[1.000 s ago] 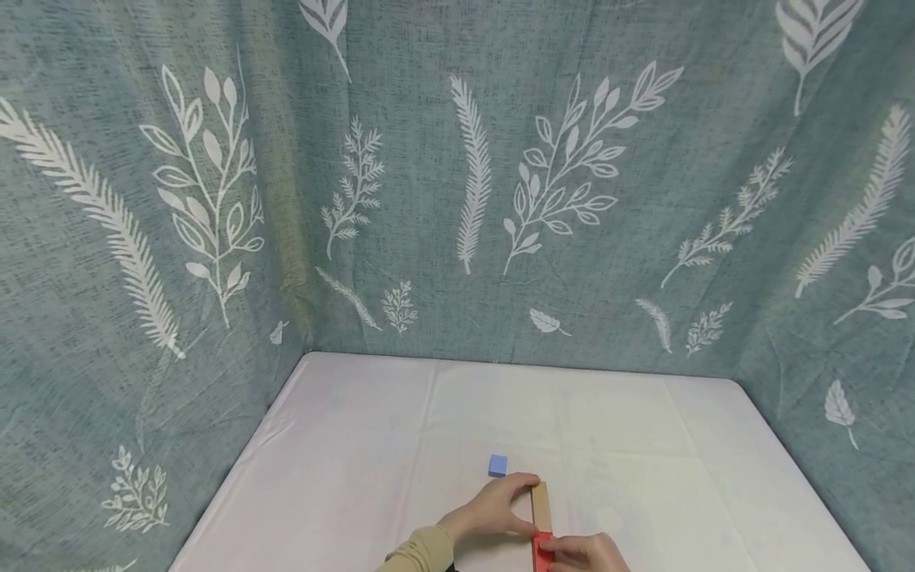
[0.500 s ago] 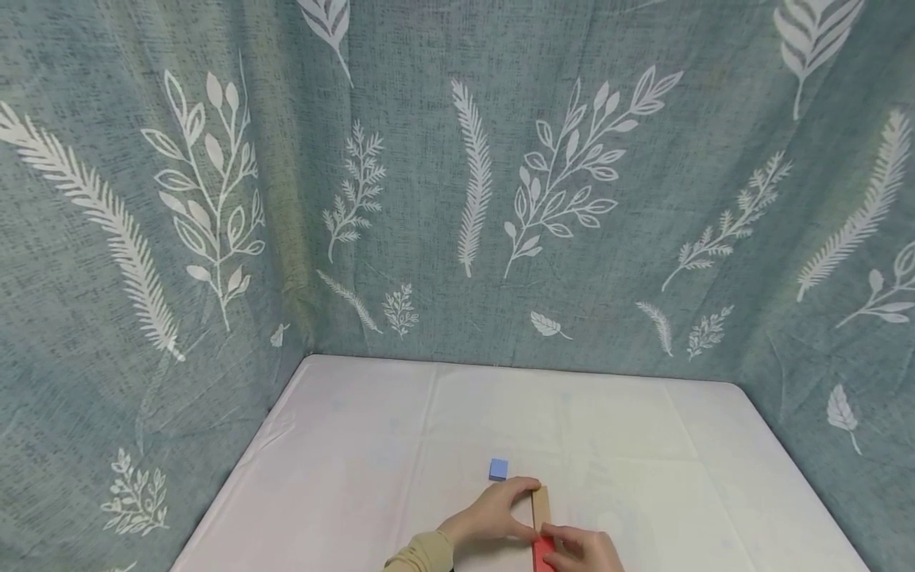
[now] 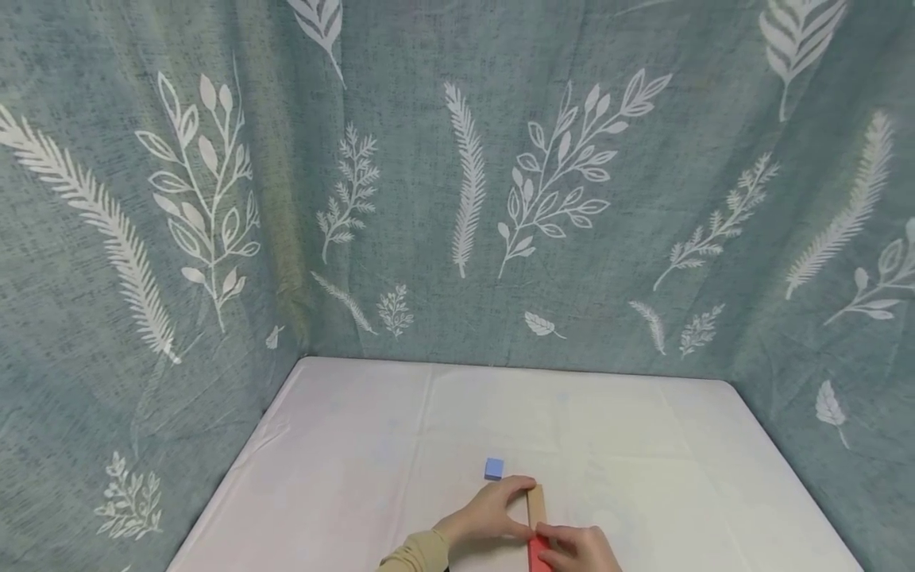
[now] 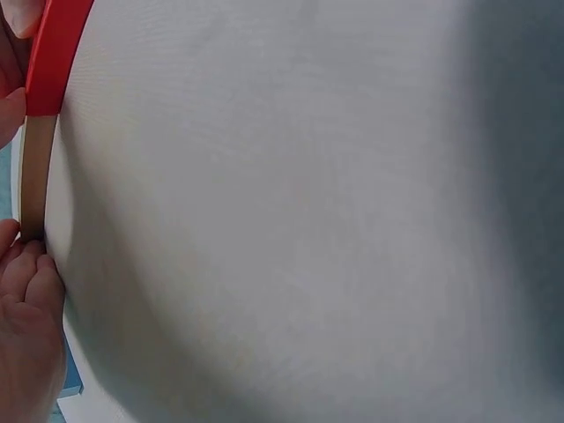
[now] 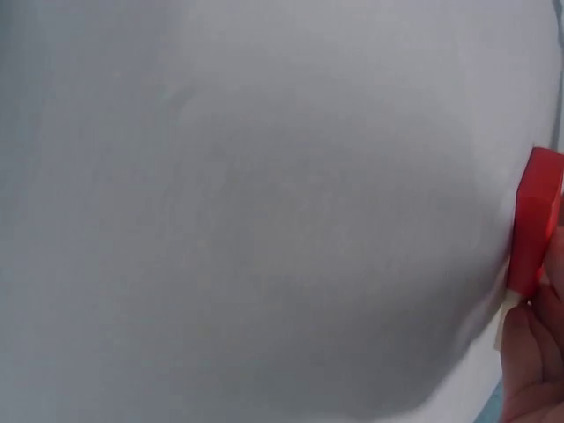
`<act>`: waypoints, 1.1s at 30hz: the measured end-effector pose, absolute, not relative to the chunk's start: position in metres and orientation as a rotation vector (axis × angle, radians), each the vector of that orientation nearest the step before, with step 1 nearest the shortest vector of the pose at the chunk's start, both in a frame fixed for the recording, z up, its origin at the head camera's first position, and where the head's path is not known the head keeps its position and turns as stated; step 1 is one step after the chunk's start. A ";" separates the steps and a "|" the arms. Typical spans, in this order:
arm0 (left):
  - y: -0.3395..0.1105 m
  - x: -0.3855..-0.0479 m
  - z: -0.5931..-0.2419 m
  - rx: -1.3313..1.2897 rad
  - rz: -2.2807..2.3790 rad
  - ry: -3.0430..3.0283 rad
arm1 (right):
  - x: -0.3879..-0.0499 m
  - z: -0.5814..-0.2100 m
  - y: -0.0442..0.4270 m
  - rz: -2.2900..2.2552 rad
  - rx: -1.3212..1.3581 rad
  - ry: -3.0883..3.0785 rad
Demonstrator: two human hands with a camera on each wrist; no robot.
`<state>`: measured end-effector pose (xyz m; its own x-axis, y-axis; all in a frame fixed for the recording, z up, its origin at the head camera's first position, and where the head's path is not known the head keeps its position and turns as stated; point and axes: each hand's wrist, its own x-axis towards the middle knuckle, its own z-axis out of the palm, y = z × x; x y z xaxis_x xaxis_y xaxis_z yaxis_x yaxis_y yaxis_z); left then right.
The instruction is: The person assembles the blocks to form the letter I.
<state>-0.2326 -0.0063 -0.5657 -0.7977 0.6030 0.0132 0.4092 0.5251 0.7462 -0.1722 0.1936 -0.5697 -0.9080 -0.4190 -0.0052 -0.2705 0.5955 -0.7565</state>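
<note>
On white surface (image 3: pixel 343 445), left hand (image 3: pixel 489 511) gripped wooden block (image 3: pixel 536 505), right hand (image 3: pixel 584 548) red block (image 3: pixel 534 556), ends already meeting; blue cube (image 3: pixel 494 469) lay apart.

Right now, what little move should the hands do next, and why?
I'd probably ease the right hand off the red piece: its end seems to meet the wooden piece, which the left hand holds in place.
</note>
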 end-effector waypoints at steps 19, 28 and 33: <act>-0.012 -0.227 -0.545 1.001 0.848 2.677 | -0.179 -0.580 0.191 -1.135 -0.999 2.822; -0.019 -0.238 -0.522 0.969 0.948 2.636 | -0.181 -0.582 0.193 -1.214 -1.238 2.837; -0.027 -0.245 -0.506 0.991 0.967 2.653 | -0.179 -0.577 0.194 -1.191 -1.116 2.836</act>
